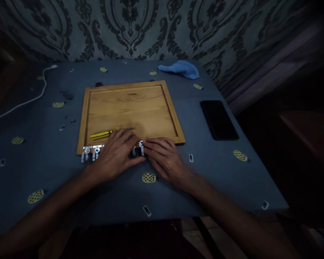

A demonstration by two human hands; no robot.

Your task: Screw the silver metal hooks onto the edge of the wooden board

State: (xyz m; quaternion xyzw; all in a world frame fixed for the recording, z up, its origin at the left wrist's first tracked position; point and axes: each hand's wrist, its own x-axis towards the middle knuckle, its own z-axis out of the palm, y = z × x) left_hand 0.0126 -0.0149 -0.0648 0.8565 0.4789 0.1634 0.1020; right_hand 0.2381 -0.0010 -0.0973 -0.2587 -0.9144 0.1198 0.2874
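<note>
While the left hand (117, 154) and right hand (165, 158) nearly meet over the metal hooks (97, 149), gripping or merely resting I cannot tell, the row runs left to right along the wooden board (129, 108)'s near edge, its rightmost visible hook nearer the right.

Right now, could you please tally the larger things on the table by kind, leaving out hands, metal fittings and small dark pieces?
Framed wooden panel: 1
Yellow-handled screwdriver: 1
Blue cloth: 1
Black smartphone: 1
White cable: 1
Total: 5
</note>
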